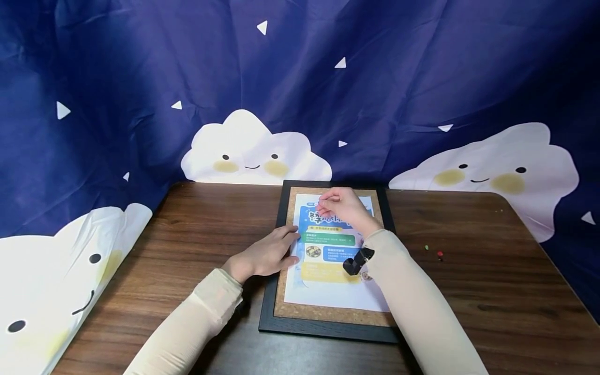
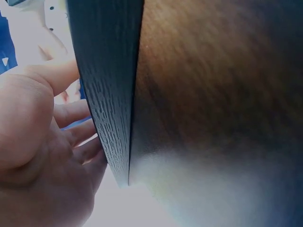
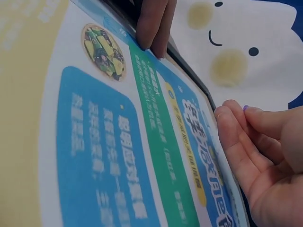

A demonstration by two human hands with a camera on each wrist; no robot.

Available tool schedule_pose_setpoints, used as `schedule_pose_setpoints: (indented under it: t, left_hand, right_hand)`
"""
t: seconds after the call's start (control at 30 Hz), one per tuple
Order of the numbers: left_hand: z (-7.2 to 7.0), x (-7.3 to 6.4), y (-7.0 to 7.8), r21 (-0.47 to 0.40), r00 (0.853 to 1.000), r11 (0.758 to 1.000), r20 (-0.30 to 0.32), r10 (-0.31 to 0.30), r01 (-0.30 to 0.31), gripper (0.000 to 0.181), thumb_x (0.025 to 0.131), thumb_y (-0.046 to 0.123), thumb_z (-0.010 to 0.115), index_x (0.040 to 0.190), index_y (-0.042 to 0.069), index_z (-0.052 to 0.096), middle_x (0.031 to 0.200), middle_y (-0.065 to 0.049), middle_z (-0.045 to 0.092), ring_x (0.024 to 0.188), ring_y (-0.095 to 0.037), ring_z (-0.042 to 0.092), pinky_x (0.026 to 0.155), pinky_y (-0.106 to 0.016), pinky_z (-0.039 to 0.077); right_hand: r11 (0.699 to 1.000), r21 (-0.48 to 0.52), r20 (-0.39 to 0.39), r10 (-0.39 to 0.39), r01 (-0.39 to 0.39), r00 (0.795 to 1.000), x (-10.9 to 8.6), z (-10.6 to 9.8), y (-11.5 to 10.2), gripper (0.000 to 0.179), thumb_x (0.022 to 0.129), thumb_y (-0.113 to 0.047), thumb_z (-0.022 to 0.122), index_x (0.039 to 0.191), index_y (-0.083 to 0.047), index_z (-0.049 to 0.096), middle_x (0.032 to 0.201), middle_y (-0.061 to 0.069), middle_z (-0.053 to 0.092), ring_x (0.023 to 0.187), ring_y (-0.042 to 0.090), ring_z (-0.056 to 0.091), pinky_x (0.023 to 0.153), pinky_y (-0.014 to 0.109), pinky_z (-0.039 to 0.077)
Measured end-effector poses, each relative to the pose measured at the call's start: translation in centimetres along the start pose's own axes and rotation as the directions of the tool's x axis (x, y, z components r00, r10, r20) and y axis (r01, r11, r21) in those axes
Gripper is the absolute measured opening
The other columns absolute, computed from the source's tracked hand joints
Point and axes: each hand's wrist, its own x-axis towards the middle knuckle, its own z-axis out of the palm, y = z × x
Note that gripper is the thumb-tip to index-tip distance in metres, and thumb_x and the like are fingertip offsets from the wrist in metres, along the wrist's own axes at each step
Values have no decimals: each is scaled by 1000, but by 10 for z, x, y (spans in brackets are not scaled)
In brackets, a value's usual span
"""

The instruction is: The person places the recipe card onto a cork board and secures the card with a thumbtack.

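Observation:
A printed poster sheet (image 1: 337, 291) lies on a cork board (image 1: 304, 311) with a black frame (image 1: 328, 329). Over the sheet's upper part, my right hand (image 1: 344, 205) pinches a small purple pushpin (image 3: 245, 107) between thumb and fingertips; only a bit of its purple head shows. My left hand (image 1: 267, 252) lies across the frame's left side, its extended fingers touching the sheet's left edge. In the right wrist view, left-hand fingers (image 3: 152, 28) rest on the sheet near the green text band. The left wrist view has the palm beside the black frame bar.
To the right of the board, a small green pushpin (image 1: 426, 247) and a red pushpin (image 1: 439, 255) lie on the brown wooden table (image 1: 492, 291). A dark blue curtain (image 1: 375, 94) with smiling white clouds hangs behind the table and along its left side.

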Motion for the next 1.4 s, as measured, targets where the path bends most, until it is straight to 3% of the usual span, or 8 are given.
schedule_pose_setpoints:
  t: [0.13,0.33,0.57,0.8,1.0,1.27,1.4]
  left_hand:
    - [-1,0,0,-18,1000,1000,6,5,-5,65,112,28,63,162,-7,40,175,-24,28,165,-39,26,132,-51,31]
    - [6,3,-12,-52,999,998,-6,41,-42,68,112,32,61,162,-7,39,175,-24,27,165,-39,25,132,-52,31]
    - [35,20,-47,-44,995,996,-50,80,-83,72,112,44,58,164,-1,38,177,-18,25,165,-35,24,133,-50,30]
    - [30,19,-41,-56,996,995,-42,77,-79,72,111,44,61,165,1,39,177,-17,25,165,-34,24,133,-50,30]
    - [39,26,-50,-28,996,997,-43,72,-74,72,111,42,62,165,2,38,177,-15,24,165,-32,24,133,-51,30]
    - [47,31,-59,43,994,995,-57,96,-93,71,110,44,62,164,3,40,176,-14,28,164,-31,28,131,-50,34]
    - [41,25,-51,61,993,993,-64,102,-98,71,111,42,61,164,0,40,175,-16,29,163,-32,29,132,-48,32]
  right_hand:
    - [999,36,-8,19,-19,1000,9,8,3,21,110,-4,61,125,9,66,118,29,78,95,27,82,87,33,67]
    - [996,86,-42,33,-29,999,18,16,5,24,108,-3,63,127,12,65,119,30,76,92,21,80,85,30,66]
    - [977,211,-65,50,-36,997,28,24,4,29,108,1,62,132,16,64,118,30,76,86,16,78,80,25,65]
    - [979,199,-94,51,-31,994,35,36,5,26,107,1,63,129,14,67,113,28,77,80,13,76,78,26,66]
    - [977,210,-113,58,-33,992,43,43,5,25,106,2,64,128,13,68,112,30,77,78,14,76,78,28,67]
    - [965,239,-142,141,-105,980,54,49,1,21,104,2,67,123,10,73,98,22,79,71,14,77,74,29,67]
    - [958,258,-167,174,-127,971,56,53,-3,21,103,4,68,122,12,73,90,18,78,67,15,76,71,30,67]
